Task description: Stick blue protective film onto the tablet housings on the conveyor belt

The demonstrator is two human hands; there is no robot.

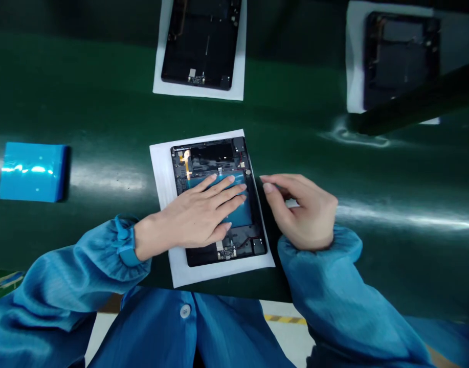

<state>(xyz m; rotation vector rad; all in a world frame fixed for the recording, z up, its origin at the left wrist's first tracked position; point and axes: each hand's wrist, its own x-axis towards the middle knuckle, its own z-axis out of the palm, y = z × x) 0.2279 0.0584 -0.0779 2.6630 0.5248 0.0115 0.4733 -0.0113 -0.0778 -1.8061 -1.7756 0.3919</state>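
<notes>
An opened black tablet chassis (219,153) lies on a white sheet (163,168) on the green belt in front of me. A blue battery pack (240,214) sits in its middle. My left hand (196,217) lies flat on the blue pack, fingers stretched out and pressing on it. My right hand (303,209) rests just right of the chassis, fingers curled, thumb and forefinger pinched near the tablet's right edge; what they hold is hidden. Both arms wear blue sleeves.
Two more open tablet chassis on white sheets lie further back, one at top centre (203,46) and one at top right (399,56). A loose blue pack (32,171) lies at left on the green belt (372,168). A dark bar (414,105) crosses the upper right.
</notes>
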